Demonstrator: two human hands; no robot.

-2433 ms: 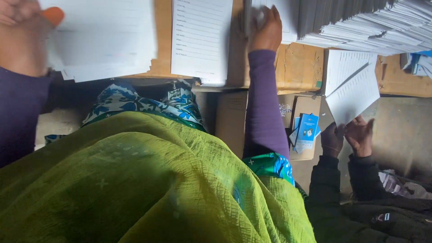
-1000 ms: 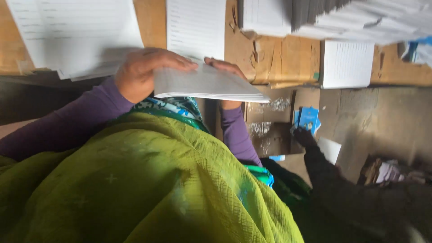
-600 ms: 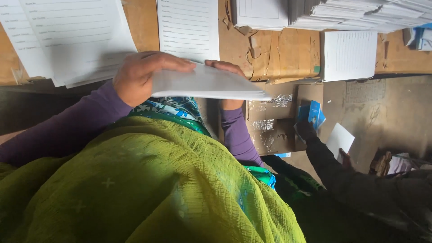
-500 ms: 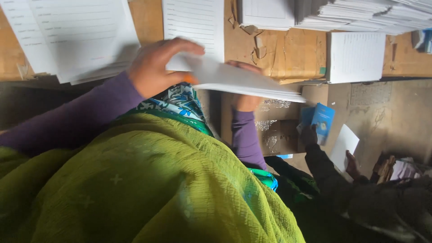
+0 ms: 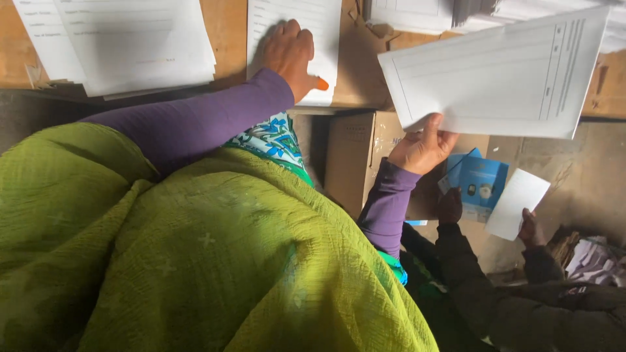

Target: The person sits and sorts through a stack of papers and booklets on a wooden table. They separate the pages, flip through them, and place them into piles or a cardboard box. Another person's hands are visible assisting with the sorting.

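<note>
My right hand (image 5: 422,145) grips a thin stack of white lined sheets (image 5: 502,78) by its lower left corner and holds it out to the right, above the table edge. My left hand (image 5: 291,55) lies flat, fingers together, on another white lined sheet (image 5: 326,39) on the wooden table (image 5: 228,39). An orange cap covers the thumb tip. Both arms wear purple sleeves under a green shawl.
A pile of white sheets (image 5: 124,42) lies at the table's far left, more stacks (image 5: 417,13) at the top right. A brown cardboard box (image 5: 352,163) stands below the table. Another person's hands (image 5: 528,228) hold a white slip (image 5: 516,203) and blue packets (image 5: 479,186) at right.
Both hands held the stack in front of me. Now my right hand alone has swung it out to the right, and my left hand has let go and settled on the sheet on the table.
</note>
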